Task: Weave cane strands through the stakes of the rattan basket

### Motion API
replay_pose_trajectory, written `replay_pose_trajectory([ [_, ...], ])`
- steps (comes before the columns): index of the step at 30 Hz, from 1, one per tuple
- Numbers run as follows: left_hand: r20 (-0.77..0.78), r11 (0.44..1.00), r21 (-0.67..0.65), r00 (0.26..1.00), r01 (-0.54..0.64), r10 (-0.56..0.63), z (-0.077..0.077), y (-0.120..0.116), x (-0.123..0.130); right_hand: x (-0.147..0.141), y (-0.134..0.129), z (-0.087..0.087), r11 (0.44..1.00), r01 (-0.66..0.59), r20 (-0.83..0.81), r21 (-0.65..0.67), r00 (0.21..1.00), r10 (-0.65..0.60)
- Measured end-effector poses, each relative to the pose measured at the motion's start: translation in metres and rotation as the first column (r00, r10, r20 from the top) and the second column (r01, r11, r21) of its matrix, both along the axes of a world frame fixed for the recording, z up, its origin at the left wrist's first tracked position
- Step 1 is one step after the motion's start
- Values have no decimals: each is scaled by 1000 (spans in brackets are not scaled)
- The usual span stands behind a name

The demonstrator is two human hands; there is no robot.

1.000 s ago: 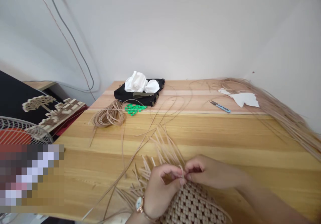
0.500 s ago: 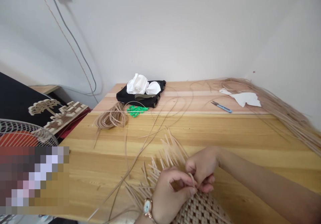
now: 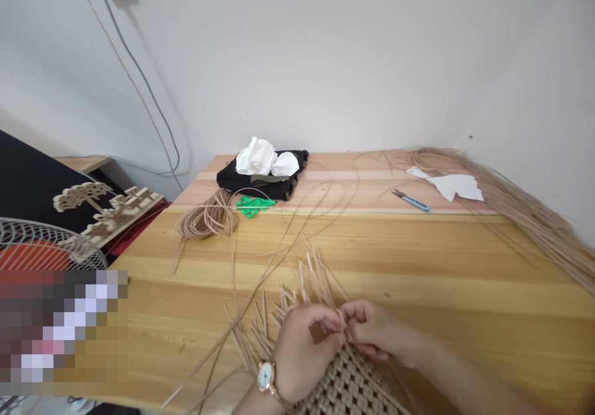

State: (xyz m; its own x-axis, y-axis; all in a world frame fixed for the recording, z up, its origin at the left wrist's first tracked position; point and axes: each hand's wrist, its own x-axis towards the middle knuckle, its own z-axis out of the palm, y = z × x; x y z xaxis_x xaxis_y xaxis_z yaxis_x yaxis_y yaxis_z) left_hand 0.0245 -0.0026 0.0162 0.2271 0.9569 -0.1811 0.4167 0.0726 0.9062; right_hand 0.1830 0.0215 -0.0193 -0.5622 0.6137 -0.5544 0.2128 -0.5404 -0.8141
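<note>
A woven piece (image 3: 357, 381) of tan rattan-like strands, with an open checkered weave, lies at the bottom of the head view. Loose strand ends (image 3: 260, 331) stick out from its far and left edges. My left hand (image 3: 309, 347), with a watch on the wrist, pinches a strand at the weave's far edge between thumb and fingers. My right hand (image 3: 372, 331) meets it there, fingers closed at the same strand. The exact spot where the fingertips meet is partly hidden.
A coil of strands (image 3: 209, 217), green clips or ties (image 3: 253, 205) and a black bag (image 3: 232, 179) with white tissue (image 3: 258, 157) lie at the back left. Thread snips (image 3: 411, 200), a white paper (image 3: 455, 186) and a long strand bundle (image 3: 520, 210) are back right. A fan (image 3: 51, 241) stands left.
Both hands have shifted a little to the left, still together at the strand. My right hand has turned and lowered its wrist. More of the weave shows.
</note>
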Motion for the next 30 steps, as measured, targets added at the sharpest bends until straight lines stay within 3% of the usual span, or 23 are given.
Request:
replay_pose_trajectory([
  [3,49,997,-81,999,-9,13,-6,0,-2,0,-7,-3,990,109,-48,85,993,-105],
  [7,96,989,-145,995,-6,20,-11,1,-4,8,-8,1,974,132,-61,185,991,-123],
  [10,150,979,-205,988,-13,44,-12,3,-4,14,-3,15,924,79,-29,375,997,-73],
  [12,177,968,-250,983,4,42,-12,6,-4,15,2,29,884,-30,25,466,999,22],
  [14,207,955,-293,978,48,14,-12,9,-4,13,8,43,813,-174,103,555,985,140],
  [16,251,943,-319,968,91,-8,-11,12,-4,9,12,55,707,-289,178,645,957,228],
  [18,299,935,-335,954,114,-9,-12,14,-5,7,16,63,610,-355,219,708,932,289],
  [20,326,929,-353,945,109,13,-12,16,-7,9,18,67,561,-392,225,729,912,344],
  [26,245,923,-383,967,33,67,-14,14,-10,25,15,66,567,-443,181,695,871,457],
  [30,179,942,-291,977,166,-117,-12,12,-7,17,19,69,599,-395,142,696,894,425],
])
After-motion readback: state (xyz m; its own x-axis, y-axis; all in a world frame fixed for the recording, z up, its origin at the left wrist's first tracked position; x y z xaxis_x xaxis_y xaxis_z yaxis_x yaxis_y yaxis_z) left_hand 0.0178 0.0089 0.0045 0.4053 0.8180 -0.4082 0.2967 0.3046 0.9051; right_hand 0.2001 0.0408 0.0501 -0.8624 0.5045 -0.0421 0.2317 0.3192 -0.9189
